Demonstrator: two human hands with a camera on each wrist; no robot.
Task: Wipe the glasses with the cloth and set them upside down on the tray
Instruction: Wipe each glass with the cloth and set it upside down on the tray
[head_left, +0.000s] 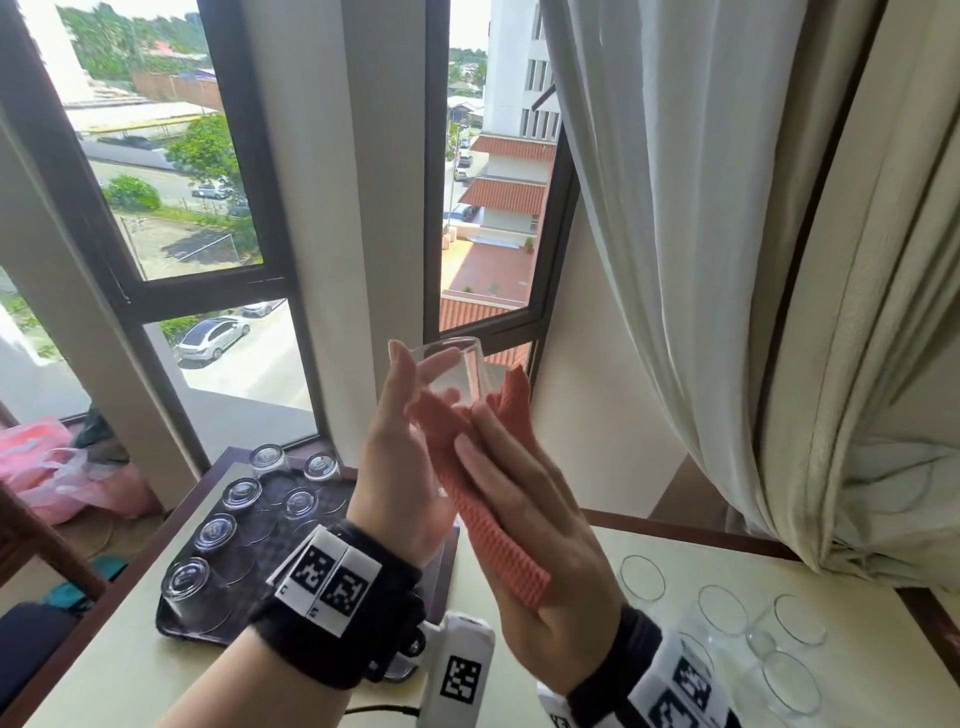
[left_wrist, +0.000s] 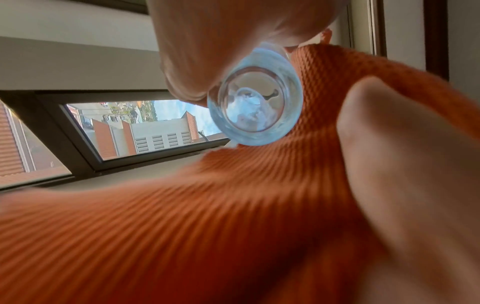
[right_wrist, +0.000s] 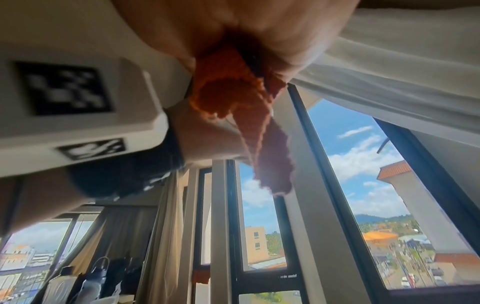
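A clear glass (head_left: 457, 371) is raised in front of the window, tilted. My left hand (head_left: 415, 366) grips it, thumb on one side and fingers showing through the wall. My right hand (head_left: 478, 434) holds an orange ribbed cloth (head_left: 498, 514) pressed against the glass's lower side. In the left wrist view the glass (left_wrist: 255, 107) shows its round thick base, with the cloth (left_wrist: 233, 205) wrapped beside and below it. The cloth (right_wrist: 228, 92) is bunched in my right palm, one end hanging. A dark tray (head_left: 176, 631) at lower left carries several upside-down glasses (head_left: 187, 582).
Several upright glasses (head_left: 722, 618) stand on the cream table (head_left: 597, 597) at lower right. A white curtain (head_left: 727, 260) hangs close on the right. A pink bag (head_left: 47, 467) lies beyond the table's left end. The window frame (head_left: 550, 249) is just behind the hands.
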